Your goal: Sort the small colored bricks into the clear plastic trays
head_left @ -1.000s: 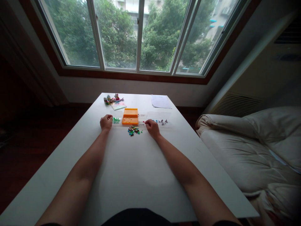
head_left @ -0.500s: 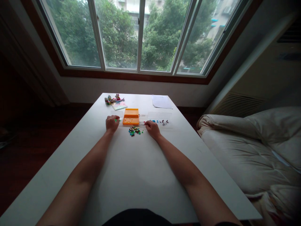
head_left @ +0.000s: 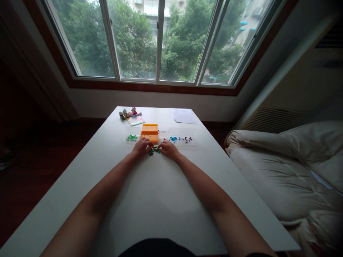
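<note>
My left hand [head_left: 141,147] and my right hand [head_left: 167,149] rest on the white table [head_left: 150,200], meeting over a small pile of mixed coloured bricks [head_left: 154,150]. Both hands have their fingers curled down onto the pile; what they hold, if anything, is too small to make out. Just behind the hands stands an orange box [head_left: 149,132]. Left of it lies a clear tray with green pieces [head_left: 132,137]. Right of it a clear tray holds blue and dark pieces [head_left: 180,138].
At the table's far left sit a small built toy model [head_left: 128,113] and a colourful booklet [head_left: 135,120]. White paper sheets [head_left: 183,115] lie at the far right. A padded white couch [head_left: 292,167] stands right of the table. A wide window [head_left: 160,39] is beyond.
My left hand has left the green-piece tray and moved right to the brick pile. My right hand has shifted slightly left, so that both hands now meet over the pile.
</note>
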`<state>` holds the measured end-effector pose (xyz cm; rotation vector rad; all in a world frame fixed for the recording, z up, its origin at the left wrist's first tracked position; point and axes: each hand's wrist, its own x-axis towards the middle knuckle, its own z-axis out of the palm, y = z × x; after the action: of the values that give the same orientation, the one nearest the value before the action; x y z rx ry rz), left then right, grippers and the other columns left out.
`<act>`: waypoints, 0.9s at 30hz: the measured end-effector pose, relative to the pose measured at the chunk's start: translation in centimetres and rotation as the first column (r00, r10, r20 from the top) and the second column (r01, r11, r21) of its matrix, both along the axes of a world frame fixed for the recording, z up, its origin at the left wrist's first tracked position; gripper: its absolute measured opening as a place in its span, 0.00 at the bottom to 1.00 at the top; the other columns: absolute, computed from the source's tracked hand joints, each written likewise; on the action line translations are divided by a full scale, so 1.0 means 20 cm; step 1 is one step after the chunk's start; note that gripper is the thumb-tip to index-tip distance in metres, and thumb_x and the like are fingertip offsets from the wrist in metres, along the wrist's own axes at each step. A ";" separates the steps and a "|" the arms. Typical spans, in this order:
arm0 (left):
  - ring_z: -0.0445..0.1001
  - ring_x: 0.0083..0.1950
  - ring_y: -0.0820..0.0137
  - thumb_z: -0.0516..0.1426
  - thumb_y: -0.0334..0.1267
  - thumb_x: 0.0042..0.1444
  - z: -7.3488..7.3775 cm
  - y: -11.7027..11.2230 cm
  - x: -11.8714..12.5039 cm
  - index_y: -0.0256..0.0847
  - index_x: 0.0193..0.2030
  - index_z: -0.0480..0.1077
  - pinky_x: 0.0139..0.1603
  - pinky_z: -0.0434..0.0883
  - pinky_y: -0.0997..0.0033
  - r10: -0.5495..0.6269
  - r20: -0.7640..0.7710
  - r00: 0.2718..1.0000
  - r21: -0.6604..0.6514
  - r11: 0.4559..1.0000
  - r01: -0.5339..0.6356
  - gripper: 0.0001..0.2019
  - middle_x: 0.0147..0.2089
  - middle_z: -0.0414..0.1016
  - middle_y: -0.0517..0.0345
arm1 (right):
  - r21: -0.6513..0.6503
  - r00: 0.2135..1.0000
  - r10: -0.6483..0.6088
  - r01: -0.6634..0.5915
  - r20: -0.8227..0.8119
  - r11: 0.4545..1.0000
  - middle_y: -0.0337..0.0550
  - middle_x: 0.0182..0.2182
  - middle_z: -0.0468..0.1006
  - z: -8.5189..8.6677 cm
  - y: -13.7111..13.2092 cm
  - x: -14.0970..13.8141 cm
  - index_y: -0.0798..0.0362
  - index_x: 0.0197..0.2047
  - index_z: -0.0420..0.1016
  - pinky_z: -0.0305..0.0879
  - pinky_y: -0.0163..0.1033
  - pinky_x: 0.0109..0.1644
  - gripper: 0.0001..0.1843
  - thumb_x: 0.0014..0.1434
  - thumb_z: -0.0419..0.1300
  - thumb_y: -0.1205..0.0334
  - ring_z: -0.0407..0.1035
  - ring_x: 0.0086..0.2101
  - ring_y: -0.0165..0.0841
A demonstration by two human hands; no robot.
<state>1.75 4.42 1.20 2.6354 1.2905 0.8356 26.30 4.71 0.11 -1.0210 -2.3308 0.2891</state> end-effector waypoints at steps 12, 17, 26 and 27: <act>0.68 0.48 0.60 0.59 0.39 0.61 0.00 -0.03 0.04 0.47 0.42 0.80 0.47 0.68 0.62 0.007 -0.060 0.998 -0.022 1.000 -0.008 0.08 0.41 0.75 0.53 | -0.077 0.984 -0.176 0.178 0.027 0.981 0.39 0.31 0.73 0.02 -0.04 -0.07 0.49 0.36 0.80 0.58 0.36 0.43 0.02 0.58 0.66 0.61 0.65 0.36 0.33; 0.68 0.48 0.61 0.59 0.39 0.61 0.02 -0.04 0.04 0.47 0.42 0.80 0.47 0.68 0.63 0.002 -0.069 0.998 -0.037 0.999 -0.005 0.08 0.42 0.75 0.52 | -0.084 0.982 -0.190 0.191 0.021 0.978 0.39 0.31 0.74 0.02 -0.03 -0.07 0.50 0.35 0.79 0.59 0.35 0.42 0.02 0.58 0.65 0.62 0.66 0.36 0.32; 0.68 0.48 0.61 0.59 0.38 0.61 0.02 -0.04 0.04 0.47 0.42 0.80 0.47 0.68 0.64 0.000 -0.070 0.998 -0.045 0.999 -0.003 0.08 0.42 0.77 0.53 | -0.041 0.975 -0.212 0.215 0.069 0.976 0.43 0.37 0.76 0.03 -0.03 -0.04 0.50 0.38 0.79 0.59 0.36 0.45 0.05 0.64 0.62 0.62 0.68 0.40 0.33; 0.68 0.48 0.61 0.59 0.38 0.61 0.02 -0.04 0.05 0.47 0.42 0.80 0.47 0.68 0.64 -0.002 -0.068 0.998 -0.046 0.999 -0.001 0.08 0.42 0.77 0.53 | -0.032 0.976 -0.208 0.211 0.065 0.977 0.43 0.37 0.76 0.02 -0.02 -0.04 0.50 0.38 0.78 0.59 0.36 0.46 0.04 0.64 0.61 0.62 0.68 0.40 0.34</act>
<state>2.69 3.69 1.69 2.6501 1.3081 0.7123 25.56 4.22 0.55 -1.3001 -2.2544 0.2238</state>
